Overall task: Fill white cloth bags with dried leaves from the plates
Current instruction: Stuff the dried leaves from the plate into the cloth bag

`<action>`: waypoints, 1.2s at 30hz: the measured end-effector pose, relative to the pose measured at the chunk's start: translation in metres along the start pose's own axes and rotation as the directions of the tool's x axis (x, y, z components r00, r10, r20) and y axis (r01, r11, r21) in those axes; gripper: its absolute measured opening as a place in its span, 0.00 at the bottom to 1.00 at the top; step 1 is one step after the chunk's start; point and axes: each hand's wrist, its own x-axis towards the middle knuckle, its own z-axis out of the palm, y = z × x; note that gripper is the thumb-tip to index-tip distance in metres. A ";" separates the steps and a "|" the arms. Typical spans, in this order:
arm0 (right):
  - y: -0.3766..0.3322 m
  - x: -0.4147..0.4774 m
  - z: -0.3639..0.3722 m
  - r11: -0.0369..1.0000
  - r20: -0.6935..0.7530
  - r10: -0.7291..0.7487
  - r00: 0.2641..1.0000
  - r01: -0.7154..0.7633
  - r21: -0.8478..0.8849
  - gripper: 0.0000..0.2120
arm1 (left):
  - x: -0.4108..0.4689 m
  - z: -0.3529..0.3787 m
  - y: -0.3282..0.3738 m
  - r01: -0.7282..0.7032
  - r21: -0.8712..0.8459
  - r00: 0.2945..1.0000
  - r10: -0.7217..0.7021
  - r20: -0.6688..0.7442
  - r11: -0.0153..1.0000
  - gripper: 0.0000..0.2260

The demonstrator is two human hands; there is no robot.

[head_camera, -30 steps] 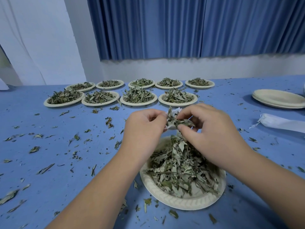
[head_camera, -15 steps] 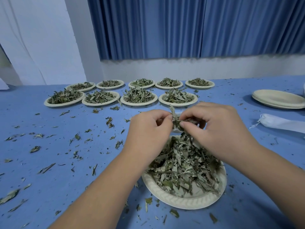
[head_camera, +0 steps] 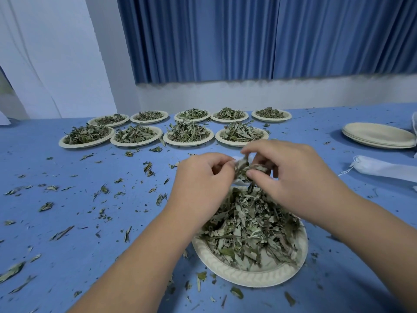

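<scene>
A paper plate (head_camera: 246, 277) heaped with dried leaves (head_camera: 248, 224) sits on the blue table in front of me. Just above its far edge, my left hand (head_camera: 200, 179) grips the rim of a small white cloth bag (head_camera: 240, 182), mostly hidden behind both hands. My right hand (head_camera: 295, 175) pinches a bunch of dried leaves at the bag's mouth. Only slivers of the white cloth show between my fingers.
Several leaf-filled paper plates (head_camera: 188, 134) stand in two rows at the back. A stack of bare plates (head_camera: 379, 137) lies far right, with another white cloth bag (head_camera: 383, 168) in front of it. Loose leaves (head_camera: 101, 190) litter the blue table.
Both hands have stayed above the plate's far edge. My right hand's fingers have worked the pinched leaves further down at the bag's mouth, and less white cloth shows now.
</scene>
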 end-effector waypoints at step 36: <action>-0.011 0.002 0.014 0.999 -0.210 -0.034 0.977 0.034 -0.006 0.05 | -0.006 -0.002 0.017 0.084 -0.276 0.996 -0.072 0.054 0.958 0.12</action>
